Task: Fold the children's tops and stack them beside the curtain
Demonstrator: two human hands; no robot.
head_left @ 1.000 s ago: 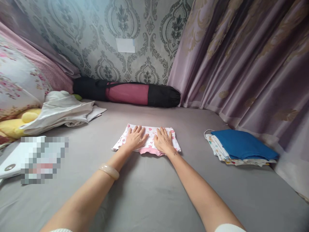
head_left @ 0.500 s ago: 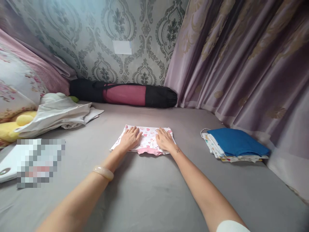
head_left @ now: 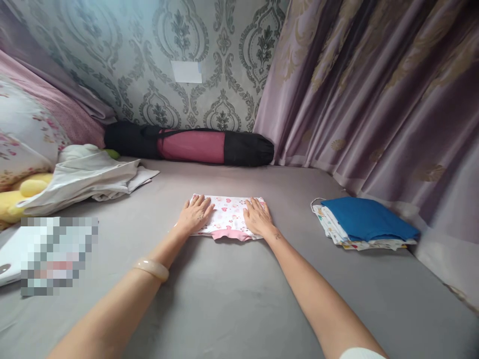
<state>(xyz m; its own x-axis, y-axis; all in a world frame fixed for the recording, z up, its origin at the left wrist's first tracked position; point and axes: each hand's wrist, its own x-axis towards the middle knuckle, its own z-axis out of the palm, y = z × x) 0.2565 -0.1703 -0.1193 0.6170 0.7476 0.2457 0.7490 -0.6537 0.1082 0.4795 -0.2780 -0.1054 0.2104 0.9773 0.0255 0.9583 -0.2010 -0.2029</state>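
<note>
A small white garment (head_left: pixel 227 216) with pink prints and a pink hem lies folded flat on the grey bed sheet (head_left: pixel 232 294). My left hand (head_left: pixel 194 214) rests palm down on its left end, fingers spread. My right hand (head_left: pixel 257 217) lies flat on its right end, fingers stretched forward. Both hands press on the cloth and hold nothing. A pale bangle (head_left: pixel 151 268) sits on my left wrist.
A stack of folded clothes with a blue piece on top (head_left: pixel 364 222) lies at the right by the purple curtain (head_left: pixel 374 99). A black and pink rolled bag (head_left: pixel 190 146) lies along the wall. Loose pale clothes (head_left: pixel 86 177), a yellow toy (head_left: pixel 22 192) and pillows sit at the left.
Both hands have slid apart from the middle of the garment to its two ends. The view has shifted slightly.
</note>
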